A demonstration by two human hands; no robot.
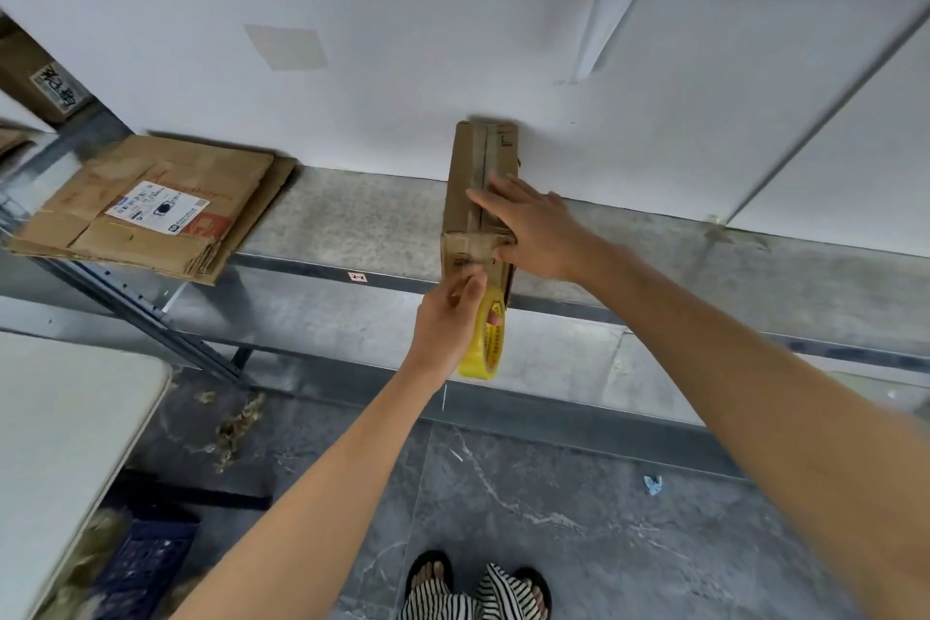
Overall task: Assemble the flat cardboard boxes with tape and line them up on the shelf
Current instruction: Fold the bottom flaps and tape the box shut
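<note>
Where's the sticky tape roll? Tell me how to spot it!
Look at the long grey metal shelf, then the narrow cardboard box standing near its middle. Just below the box's front end, the left hand holds the tape roll. It is the only bright yellow thing there.

A storeroom: bare metal shelving holding flattened cardboard cartons against a white wall.

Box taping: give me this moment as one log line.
step: taping box front | left hand: holds tape roll | right hand: presses box top | flat boxes: stacked left on shelf
</note>
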